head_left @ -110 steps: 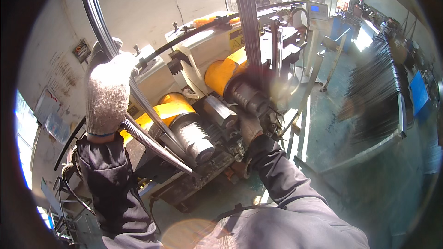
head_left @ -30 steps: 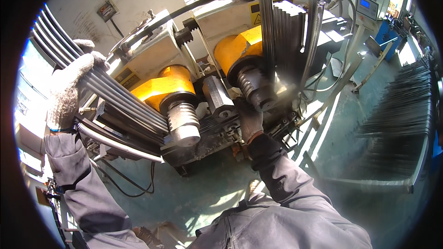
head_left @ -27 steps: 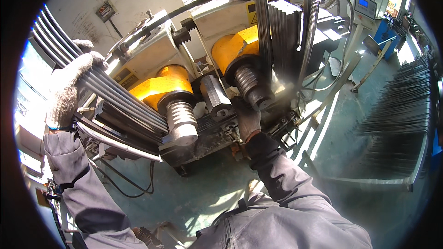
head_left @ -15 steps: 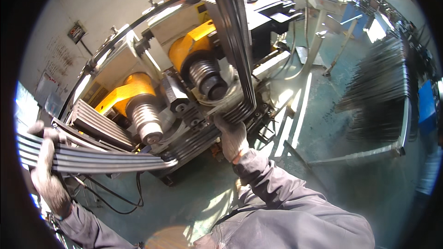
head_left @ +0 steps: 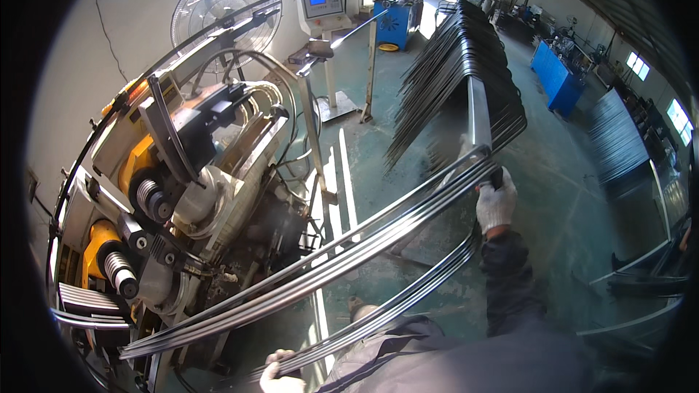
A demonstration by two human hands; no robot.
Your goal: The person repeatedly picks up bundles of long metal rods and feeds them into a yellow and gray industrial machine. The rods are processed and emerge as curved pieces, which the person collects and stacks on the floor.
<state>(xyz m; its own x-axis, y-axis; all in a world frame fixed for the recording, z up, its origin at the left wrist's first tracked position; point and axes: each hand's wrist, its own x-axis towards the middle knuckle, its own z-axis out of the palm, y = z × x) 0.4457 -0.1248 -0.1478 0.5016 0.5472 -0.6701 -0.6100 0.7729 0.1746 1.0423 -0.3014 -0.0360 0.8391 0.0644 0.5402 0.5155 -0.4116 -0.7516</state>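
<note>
A bundle of several bent metal rods (head_left: 342, 258) stretches from the lower left up to the rack at the right, its two legs spread apart. My right hand (head_left: 496, 200), in a pale knitted glove, is closed around the rods at the bent end, beside the rack bar. Low in the view, my left hand (head_left: 282, 372), also gloved, has its fingers round the lower leg of the bundle. The far end of the upper leg reaches across in front of the machine. Many dark bent rods (head_left: 437, 76) hang over the rack bar (head_left: 478, 113).
The bending machine (head_left: 211, 204) with yellow parts stands at the left, holding pale rods (head_left: 91, 298). A control box (head_left: 322, 4) on a post and a fan (head_left: 218, 18) are behind it. Blue cabinets (head_left: 557, 76) and another rod stack (head_left: 619, 142) lie to the right.
The view has swung right toward the rack. The rods at my right hand have come away from the machine to the rack bar. My left hand is now low on the lower leg.
</note>
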